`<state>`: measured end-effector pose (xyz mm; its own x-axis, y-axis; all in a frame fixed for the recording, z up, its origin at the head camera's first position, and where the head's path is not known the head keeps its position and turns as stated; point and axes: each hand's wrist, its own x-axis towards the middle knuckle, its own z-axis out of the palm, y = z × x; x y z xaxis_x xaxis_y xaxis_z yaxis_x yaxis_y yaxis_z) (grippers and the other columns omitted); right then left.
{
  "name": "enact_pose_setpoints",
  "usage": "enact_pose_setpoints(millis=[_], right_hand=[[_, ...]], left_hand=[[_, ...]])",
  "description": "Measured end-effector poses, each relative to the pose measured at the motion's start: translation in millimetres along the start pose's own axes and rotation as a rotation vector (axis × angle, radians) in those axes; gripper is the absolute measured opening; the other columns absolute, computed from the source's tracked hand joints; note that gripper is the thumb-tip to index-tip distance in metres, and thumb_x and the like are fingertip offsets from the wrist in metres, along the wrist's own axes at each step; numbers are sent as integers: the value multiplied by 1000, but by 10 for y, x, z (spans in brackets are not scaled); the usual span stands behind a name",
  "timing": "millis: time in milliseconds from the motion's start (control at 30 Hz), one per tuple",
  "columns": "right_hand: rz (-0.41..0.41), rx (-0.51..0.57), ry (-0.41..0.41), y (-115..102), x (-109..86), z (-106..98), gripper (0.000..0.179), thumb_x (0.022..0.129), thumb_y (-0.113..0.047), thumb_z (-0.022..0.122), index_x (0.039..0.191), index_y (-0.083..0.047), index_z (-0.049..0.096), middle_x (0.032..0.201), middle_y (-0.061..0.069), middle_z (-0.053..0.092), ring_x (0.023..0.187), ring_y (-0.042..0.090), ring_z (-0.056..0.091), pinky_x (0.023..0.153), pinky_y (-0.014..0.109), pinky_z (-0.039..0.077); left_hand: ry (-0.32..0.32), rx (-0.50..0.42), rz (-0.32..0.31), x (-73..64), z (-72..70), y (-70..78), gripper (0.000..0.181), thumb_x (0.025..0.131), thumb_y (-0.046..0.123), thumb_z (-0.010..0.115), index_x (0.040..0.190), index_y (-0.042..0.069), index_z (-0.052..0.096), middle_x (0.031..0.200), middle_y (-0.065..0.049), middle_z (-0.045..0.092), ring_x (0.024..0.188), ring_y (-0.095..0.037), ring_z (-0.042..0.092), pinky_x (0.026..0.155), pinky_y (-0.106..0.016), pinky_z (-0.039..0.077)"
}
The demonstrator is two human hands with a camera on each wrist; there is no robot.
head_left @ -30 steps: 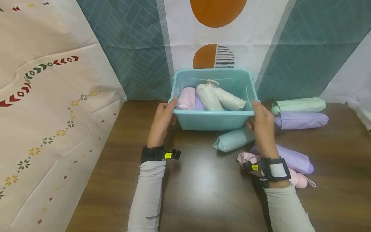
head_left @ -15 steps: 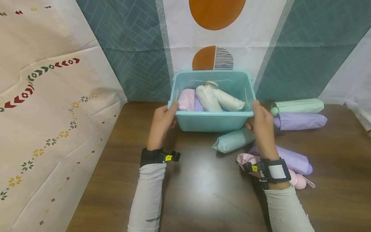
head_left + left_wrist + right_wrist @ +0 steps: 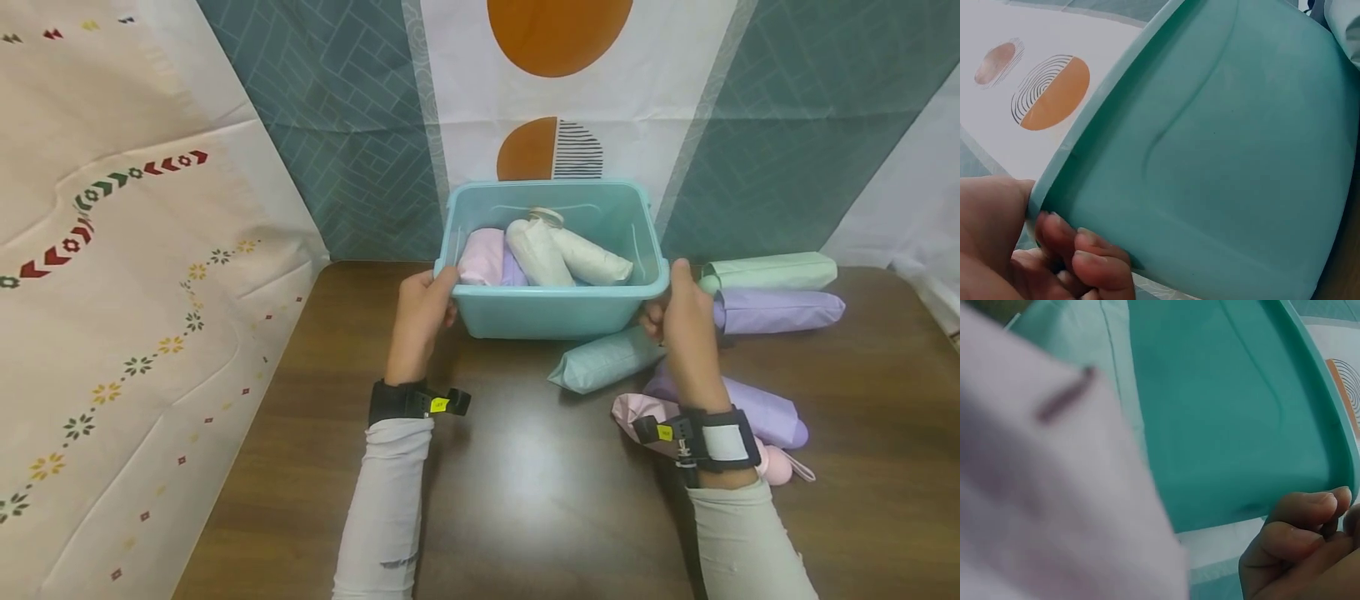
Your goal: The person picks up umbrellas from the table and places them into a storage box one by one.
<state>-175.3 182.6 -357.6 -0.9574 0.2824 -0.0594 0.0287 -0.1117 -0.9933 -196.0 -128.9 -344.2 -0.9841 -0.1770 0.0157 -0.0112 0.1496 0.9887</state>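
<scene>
A light teal plastic bin (image 3: pixel 555 314) stands against the back cloth. Inside lie a pink folded umbrella (image 3: pixel 483 256), a purple one (image 3: pixel 513 270) and two whitish ones, the left whitish umbrella (image 3: pixel 537 252) overlapping the other (image 3: pixel 595 257). At the bin's front left corner my left hand (image 3: pixel 422 317) grips the rim, thumb on top and fingers curled below, as the left wrist view also shows. My right hand (image 3: pixel 686 325) is by the front right corner, its thumb off the rim and its fingers loosely curled against the corner's underside.
On the brown table (image 3: pixel 510 500), a teal umbrella (image 3: pixel 607 360) lies before the bin. To the right are a mint umbrella (image 3: pixel 772 271), a purple umbrella (image 3: pixel 783 310), and another purple umbrella (image 3: pixel 765 410) beside a pink one (image 3: pixel 774 465) under my right forearm.
My right thumb has come off the bin's rim, and the right hand has shifted slightly right. The left hand keeps its grip; the bin stays essentially in place.
</scene>
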Motion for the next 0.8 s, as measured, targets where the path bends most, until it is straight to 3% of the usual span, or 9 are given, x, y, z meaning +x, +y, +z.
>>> enact_pose_setpoints(millis=[300, 600, 800], right_hand=[[21, -1, -9, -62, -20, -40, 54, 100, -53, 42, 73, -6, 44, 60, 4, 41, 49, 17, 40, 47, 29, 34], [36, -159, -43, -74, -62, -183, 56, 103, -54, 31, 95, -1, 49, 66, 1, 49, 52, 14, 46, 49, 30, 40], [12, -167, -62, -130, -69, -292, 58, 102, -55, 33, 100, 2, 48, 68, 3, 50, 53, 15, 48, 48, 30, 39]], left_hand=[[29, -100, -13, 37, 44, -50, 22, 85, 19, 55, 70, 4, 50, 57, -5, 43, 47, -15, 42, 47, -27, 37], [29, -116, -15, 52, 65, -67, 22, 84, 18, 56, 68, 4, 48, 56, -4, 43, 47, -14, 41, 47, -28, 37], [40, -127, -12, 44, 54, -48, 23, 84, 18, 56, 68, 4, 48, 56, -5, 43, 48, -14, 42, 47, -26, 37]])
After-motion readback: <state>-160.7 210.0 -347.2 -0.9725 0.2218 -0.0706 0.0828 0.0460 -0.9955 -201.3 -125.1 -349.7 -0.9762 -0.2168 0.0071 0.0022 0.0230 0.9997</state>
